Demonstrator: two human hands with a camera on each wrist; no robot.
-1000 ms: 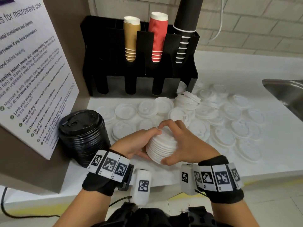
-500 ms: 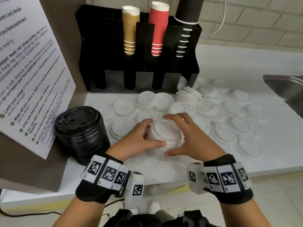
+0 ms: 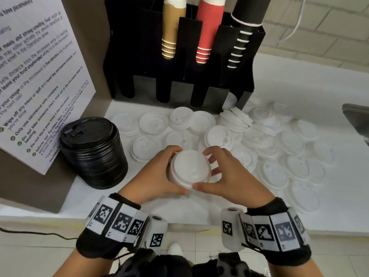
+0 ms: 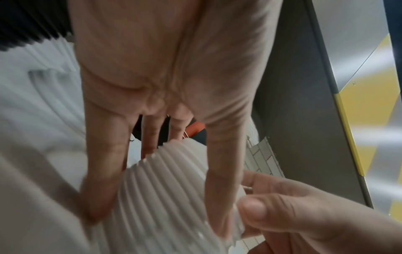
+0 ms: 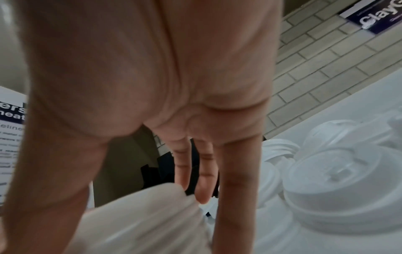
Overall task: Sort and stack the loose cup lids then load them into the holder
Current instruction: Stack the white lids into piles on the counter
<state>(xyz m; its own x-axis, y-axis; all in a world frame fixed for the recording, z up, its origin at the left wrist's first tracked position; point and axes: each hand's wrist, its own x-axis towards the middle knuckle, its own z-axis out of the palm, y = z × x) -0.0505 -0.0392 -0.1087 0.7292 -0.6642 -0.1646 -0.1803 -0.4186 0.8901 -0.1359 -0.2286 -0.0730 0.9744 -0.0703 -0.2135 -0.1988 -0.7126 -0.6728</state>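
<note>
The left hand (image 3: 157, 176) and right hand (image 3: 225, 176) cup a stack of white lids (image 3: 189, 166) above the counter (image 3: 339, 92), fingers curled round its sides. Thin, light and slippery, it probably shears sideways easily; squeezing the ribbed rims from both sides looks safest.

A: What is the bench (image 3: 199, 206) like?

B: White and flat, with its front edge running under the wrists and a sink (image 3: 357, 118) set in at the right.

A: What sits on it?

B: A black holder (image 3: 179, 84) at the back, with 3 cup stacks standing in it. A stack of black lids (image 3: 92, 151) stands at the left, just beside a printed notice (image 3: 40, 76). Loose white lids (image 3: 279, 148) lie scattered from the holder's foot across to the right, many overlapping, and a few small piles (image 3: 237, 118) lean near the holder's right corner.
</note>
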